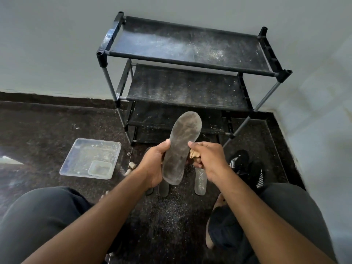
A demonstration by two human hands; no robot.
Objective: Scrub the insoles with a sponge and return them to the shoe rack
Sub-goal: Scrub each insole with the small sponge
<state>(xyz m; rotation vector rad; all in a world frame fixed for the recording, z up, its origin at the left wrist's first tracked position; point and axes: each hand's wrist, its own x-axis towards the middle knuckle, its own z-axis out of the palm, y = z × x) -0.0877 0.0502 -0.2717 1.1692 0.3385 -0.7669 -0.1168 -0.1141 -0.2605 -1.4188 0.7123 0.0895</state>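
Dark floor (57, 121) | left hand (154, 164) grips insole (181, 149) | right hand (207, 159) pinches, seemingly, a sponge (194, 154)

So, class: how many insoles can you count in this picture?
3. One dusty grey insole is held upright in the left hand; two grey insoles lie on the dark floor below the hands, one left, one right. Others may be hidden behind the hands.

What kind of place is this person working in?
Probably a corner of a home, perhaps an entryway. A dusty black shoe rack stands against a plain wall, black sneakers sit on the dark speckled floor, and a clear plastic tray lies nearby.
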